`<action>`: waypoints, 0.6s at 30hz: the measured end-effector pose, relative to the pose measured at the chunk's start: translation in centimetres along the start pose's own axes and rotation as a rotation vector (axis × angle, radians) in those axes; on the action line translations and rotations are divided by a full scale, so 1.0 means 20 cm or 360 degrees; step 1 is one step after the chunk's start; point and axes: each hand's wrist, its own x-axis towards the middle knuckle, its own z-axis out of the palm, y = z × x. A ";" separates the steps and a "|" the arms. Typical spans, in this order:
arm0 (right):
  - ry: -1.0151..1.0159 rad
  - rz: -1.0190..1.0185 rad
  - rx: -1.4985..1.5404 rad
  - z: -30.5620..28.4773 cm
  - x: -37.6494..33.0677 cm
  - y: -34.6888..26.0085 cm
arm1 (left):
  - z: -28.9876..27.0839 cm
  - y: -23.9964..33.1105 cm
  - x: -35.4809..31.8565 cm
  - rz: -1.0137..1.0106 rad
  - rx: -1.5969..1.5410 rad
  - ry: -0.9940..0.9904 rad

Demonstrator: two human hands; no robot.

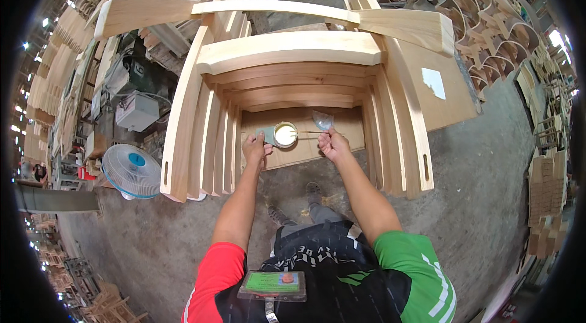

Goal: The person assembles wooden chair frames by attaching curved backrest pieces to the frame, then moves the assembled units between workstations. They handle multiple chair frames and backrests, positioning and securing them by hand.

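Dipping is judged underway: 1 thin stick (309, 132) is pinched by the right hand (333, 144), the pot (284, 146) seemingly gripped by the left hand (255, 150); steady lifting is called for.

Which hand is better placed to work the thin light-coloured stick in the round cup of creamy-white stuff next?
Right, I'd judge: the right hand holds the thin light-coloured stick, far end at the round cup of creamy-white stuff. The left hand appears to hold the cup's opposite side.
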 end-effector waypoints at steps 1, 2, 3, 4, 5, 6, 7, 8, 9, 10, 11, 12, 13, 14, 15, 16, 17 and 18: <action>0.0027 0.0021 -0.0015 0.01 0.02 0.00 | 0.01 0.00 0.00 0.0082 0.0071 0.0061; 0.0054 0.0040 -0.0029 0.02 0.03 0.01 | 0.03 -0.01 0.00 0.0166 0.0143 0.0120; 0.0102 0.0040 -0.0030 0.04 0.04 0.02 | 0.03 -0.01 0.01 0.0244 0.0203 0.0184; 0.0149 0.0040 -0.0029 0.05 0.04 0.03 | 0.02 -0.01 0.00 0.0309 0.0309 0.0219; 0.0194 0.0043 -0.0027 0.07 0.04 0.04 | 0.00 -0.01 0.00 0.0374 0.0418 0.0255; 0.0213 0.0065 -0.0067 0.09 0.04 0.04 | -0.01 -0.02 -0.01 0.0435 0.0525 0.0290; 0.0229 0.0092 -0.0107 0.11 0.03 0.05 | -0.03 -0.02 -0.03 0.0422 0.0578 0.0329; 0.0243 0.0124 -0.0148 0.13 0.02 0.08 | -0.08 -0.02 -0.06 0.0409 0.0633 0.0372; 0.0257 0.0128 -0.0142 0.14 0.02 0.08 | -0.07 -0.01 -0.08 0.0403 0.0693 0.0377; 0.0282 0.0114 -0.0128 0.12 0.03 0.08 | -0.06 -0.01 -0.10 0.0336 0.0602 0.0368; 0.0308 0.0101 -0.0114 0.12 0.04 0.09 | -0.07 -0.02 -0.15 0.0267 0.0514 0.0360; 0.0300 0.0113 -0.0053 0.06 0.09 0.04 | 0.01 -0.01 -0.18 0.0210 0.0428 0.0254; 0.0203 0.0076 0.0032 0.03 0.10 0.03 | 0.01 0.00 -0.21 0.0188 0.0327 0.0144; 0.0107 0.0029 0.0091 0.04 0.10 0.03 | -0.01 0.00 -0.25 0.0150 0.0208 0.0038; 0.0164 0.0043 0.0050 0.09 0.06 0.07 | -0.08 -0.04 -0.30 0.0181 0.0179 0.0058; 0.0228 0.0061 0.0044 0.11 0.00 0.10 | -0.12 -0.09 -0.36 0.0208 0.0180 0.0064; 0.0228 -0.0041 -0.0006 0.10 -0.04 0.11 | -0.12 -0.14 -0.43 0.0158 0.0213 0.0071; 0.0228 -0.0134 -0.0036 0.03 -0.09 0.12 | -0.09 -0.18 -0.49 0.0116 0.0271 0.0078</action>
